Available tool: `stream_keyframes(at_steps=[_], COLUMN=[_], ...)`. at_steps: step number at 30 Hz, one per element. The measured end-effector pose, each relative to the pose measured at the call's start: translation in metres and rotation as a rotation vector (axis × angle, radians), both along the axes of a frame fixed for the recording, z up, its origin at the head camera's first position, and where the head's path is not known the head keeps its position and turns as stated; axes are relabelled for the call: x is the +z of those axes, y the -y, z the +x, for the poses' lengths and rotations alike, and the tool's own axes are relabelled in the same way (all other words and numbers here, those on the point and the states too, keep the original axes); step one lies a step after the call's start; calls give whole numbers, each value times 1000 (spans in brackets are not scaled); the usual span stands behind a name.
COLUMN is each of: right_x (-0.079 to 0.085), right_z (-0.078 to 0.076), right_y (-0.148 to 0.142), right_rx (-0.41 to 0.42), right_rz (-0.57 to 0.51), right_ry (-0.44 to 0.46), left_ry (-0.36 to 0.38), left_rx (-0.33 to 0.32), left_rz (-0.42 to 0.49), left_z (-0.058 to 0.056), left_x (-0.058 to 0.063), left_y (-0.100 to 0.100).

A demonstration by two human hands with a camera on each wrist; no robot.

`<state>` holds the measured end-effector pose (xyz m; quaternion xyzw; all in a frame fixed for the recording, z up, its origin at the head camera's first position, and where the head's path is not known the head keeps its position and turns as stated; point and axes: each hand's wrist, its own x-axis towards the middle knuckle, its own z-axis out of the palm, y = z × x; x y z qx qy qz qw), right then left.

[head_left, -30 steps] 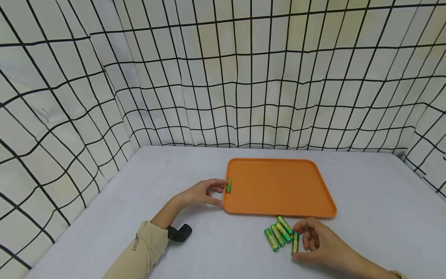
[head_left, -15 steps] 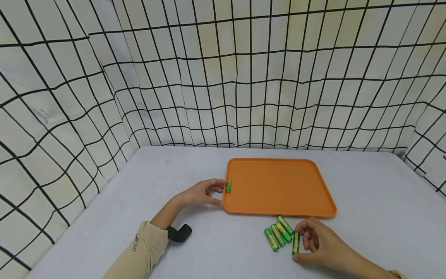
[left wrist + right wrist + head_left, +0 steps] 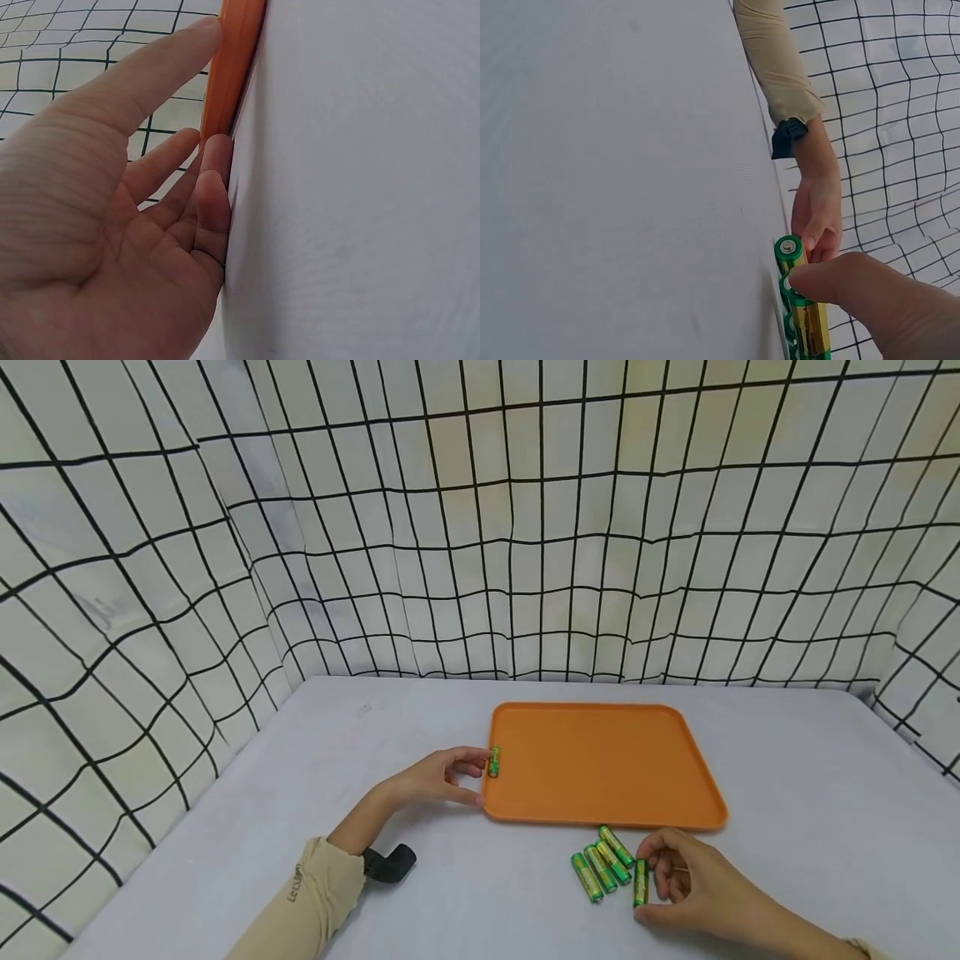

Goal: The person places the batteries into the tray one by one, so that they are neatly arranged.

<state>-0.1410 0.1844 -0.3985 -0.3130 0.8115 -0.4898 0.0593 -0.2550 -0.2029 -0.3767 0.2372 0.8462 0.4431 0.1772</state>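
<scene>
Left hand [image 3: 442, 776]: fingers loosely spread, touching the edge of the tray [image 3: 600, 760];
Right hand [image 3: 697, 883]: fingers pinching a battery [image 3: 641, 883] by its ends;
Four batteries [image 3: 601, 868]: on the worktop [image 3: 465, 893], just beside that one;
Sixth battery [image 3: 494, 762]: in the tray, beside the left fingertips

Six green batteries [image 3: 587, 877], one orange tray [image 3: 592, 760], one table [image 3: 480, 893]

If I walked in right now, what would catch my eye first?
Probably the bright orange tray on the white table, with a black grid rising behind. Next, four green batteries cluster by the tray's near edge, just left of another battery pinched in the right hand.
</scene>
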Motion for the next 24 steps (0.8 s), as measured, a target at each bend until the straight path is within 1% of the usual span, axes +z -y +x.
stream_keyframes(at_steps=[4, 7, 12, 17, 20, 24], right_x=[2, 3, 4, 7, 10, 14], right_z=[-1, -1, -1, -3, -5, -8], right_y=[-1, -1, -1, 3, 6, 11], right_rx=[12, 25, 35, 43, 41, 48], right_rz=[0, -2, -4, -11, -5, -8], right_ry=[20, 12, 5, 3, -3, -11], left_ry=[9, 11, 24, 19, 13, 3], left_rx=[8, 11, 23, 30, 28, 4], left_rz=[1, 0, 2, -2, -3, 4], left_z=[0, 0, 2, 2, 1, 0], left_x=[-2, -3, -3, 0, 0, -1], left_y=[0, 0, -2, 0, 1, 2])
